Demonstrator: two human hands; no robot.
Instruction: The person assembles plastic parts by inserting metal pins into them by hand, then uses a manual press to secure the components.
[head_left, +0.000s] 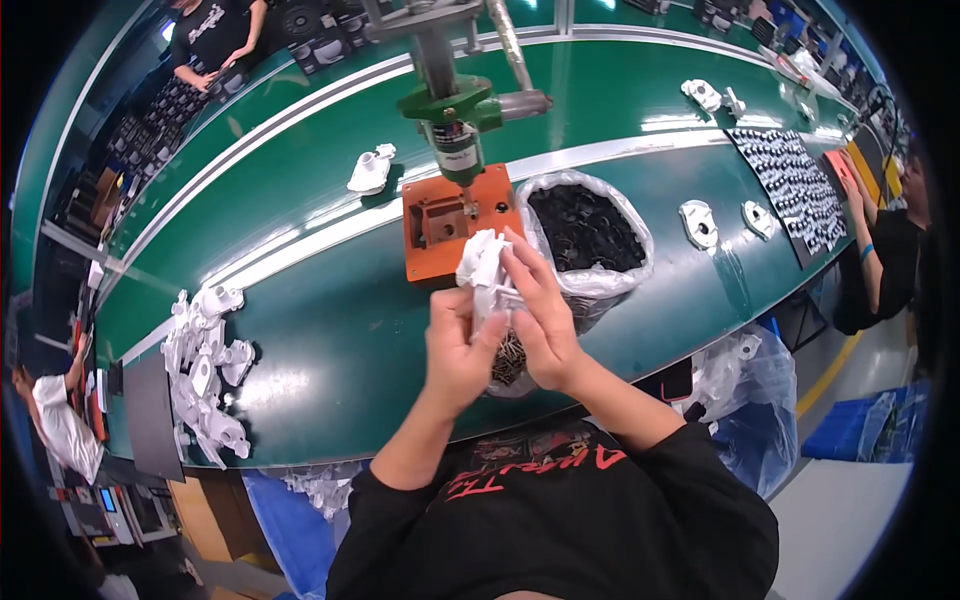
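Observation:
A white moulded plastic part is held up in front of me between both hands. My left hand is closed on its lower left side. My right hand grips it from the right, fingers laid along its edge. Just beyond the part is an orange fixture block with a recessed pocket. A green screwdriving head points down at it. Under my hands, partly hidden, sits a container of small metal screws. To the right stands a lined bin of black parts.
A pile of white parts lies at the left of the green table. One white part rests beyond the fixture; others lie to the right. A black tray of small parts is far right. Other people work around the line.

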